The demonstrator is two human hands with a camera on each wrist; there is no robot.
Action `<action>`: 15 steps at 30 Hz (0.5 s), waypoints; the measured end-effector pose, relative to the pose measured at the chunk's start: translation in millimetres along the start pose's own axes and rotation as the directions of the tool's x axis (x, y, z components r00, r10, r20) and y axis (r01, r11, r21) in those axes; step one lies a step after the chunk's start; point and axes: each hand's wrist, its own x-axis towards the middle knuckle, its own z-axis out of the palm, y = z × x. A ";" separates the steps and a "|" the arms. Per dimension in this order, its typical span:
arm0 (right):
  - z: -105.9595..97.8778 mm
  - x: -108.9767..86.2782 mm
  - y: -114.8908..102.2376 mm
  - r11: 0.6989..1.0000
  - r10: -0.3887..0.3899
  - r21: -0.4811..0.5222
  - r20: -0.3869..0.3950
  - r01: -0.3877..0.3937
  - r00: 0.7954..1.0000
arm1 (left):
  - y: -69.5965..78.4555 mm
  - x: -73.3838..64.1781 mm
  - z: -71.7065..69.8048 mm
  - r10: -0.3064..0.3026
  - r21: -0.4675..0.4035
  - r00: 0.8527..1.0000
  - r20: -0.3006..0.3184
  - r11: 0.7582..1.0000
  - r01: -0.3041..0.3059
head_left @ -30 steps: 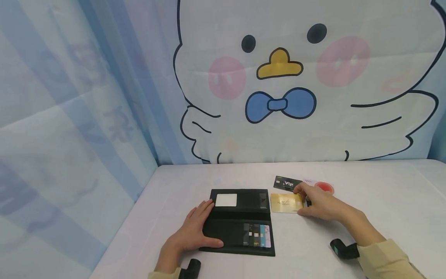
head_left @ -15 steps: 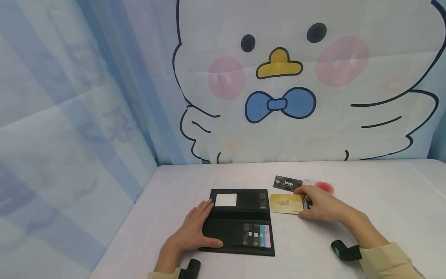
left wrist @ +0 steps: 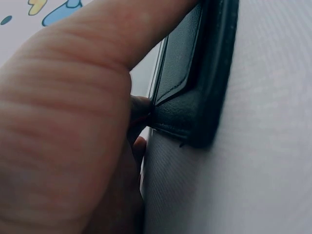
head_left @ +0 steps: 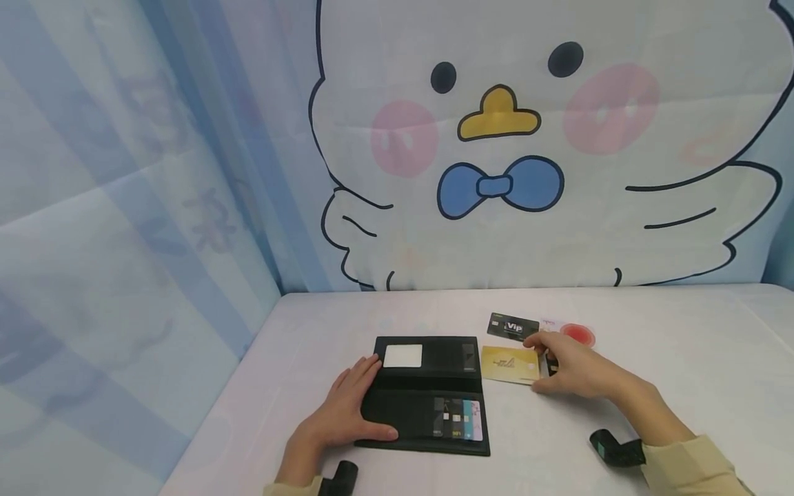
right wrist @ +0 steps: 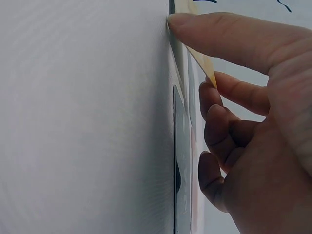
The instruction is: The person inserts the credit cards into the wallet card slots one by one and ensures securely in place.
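Gold card (head_left: 507, 364) has swung slightly nearer me, right hand (head_left: 577, 367) with it, thumb and finger pinching its right end. Leftward of that grip, left hand (head_left: 344, 408) spread across wallet (head_left: 412, 411). One-ended pinch: card could swivel, slip.

The right hand (right wrist: 273, 117) holds a yellow card (right wrist: 206, 65) (seen nearly edge-on).

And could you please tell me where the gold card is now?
In the head view, the right hand holds the gold card just right of the wallet, on the near side of the VIP card.
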 end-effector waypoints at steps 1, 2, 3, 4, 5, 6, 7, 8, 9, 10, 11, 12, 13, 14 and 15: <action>0.2 -0.4 0.2 1.000 0.000 0.002 0.000 0.000 1.000 | -0.3 0.2 0.2 0.001 -0.001 1.000 0.001 1.000 -0.001; 0.6 -0.7 0.5 1.000 0.003 0.006 -0.001 -0.003 1.000 | -0.6 0.3 0.4 0.002 -0.001 1.000 0.001 1.000 -0.002; 0.9 -1.0 0.9 1.000 0.002 0.008 0.002 -0.002 1.000 | -0.6 0.3 0.5 0.001 0.001 1.000 0.002 1.000 -0.001; 1.3 -1.4 1.4 1.000 0.001 0.012 0.004 -0.001 1.000 | -0.5 0.3 0.6 0.002 0.001 1.000 0.002 1.000 -0.002; 1.4 -1.6 2.1 1.000 -0.003 0.013 0.006 0.002 1.000 | -0.4 0.4 0.8 0.004 0.002 1.000 0.002 1.000 -0.004; 1.8 -2.0 2.2 1.000 0.003 0.016 0.007 -0.003 1.000 | -0.2 0.2 1.0 0.007 0.001 1.000 0.001 1.000 -0.007; 2.0 -2.3 2.5 1.000 0.000 0.014 0.007 0.000 1.000 | 0.1 0.1 1.1 0.012 0.000 1.000 -0.001 1.000 -0.012; 2.1 -2.5 2.9 1.000 -0.002 0.011 0.006 0.002 1.000 | 0.7 0.0 1.1 0.012 0.001 1.000 -0.001 1.000 -0.012; 1.9 -2.6 3.4 1.000 -0.005 0.007 0.006 0.005 1.000 | 1.2 0.0 1.1 0.012 0.002 1.000 -0.001 1.000 -0.012; 1.9 -2.6 3.5 1.000 -0.006 0.007 0.004 0.006 1.000 | 1.5 0.0 1.1 0.010 0.003 1.000 0.000 1.000 -0.010; 1.8 -2.7 3.4 1.000 -0.008 0.006 0.001 0.008 1.000 | 1.8 -0.1 1.1 0.011 0.000 1.000 -0.001 1.000 -0.011; 1.7 -2.6 3.3 1.000 -0.009 0.007 -0.001 0.009 1.000 | 2.0 -0.3 1.0 0.010 -0.001 1.000 -0.002 1.000 -0.010; 1.3 -2.3 3.4 1.000 -0.012 0.005 -0.003 0.012 1.000 | 1.9 -0.2 0.8 0.011 -0.002 1.000 -0.002 1.000 -0.011; 1.3 -2.1 3.2 1.000 -0.013 0.007 -0.005 0.014 1.000 | 1.9 -0.3 0.7 0.008 0.000 1.000 0.000 1.000 -0.008; 1.2 -1.9 2.8 1.000 -0.016 0.009 -0.007 0.016 1.000 | 1.5 -0.5 0.6 0.008 -0.001 1.000 -0.001 1.000 -0.008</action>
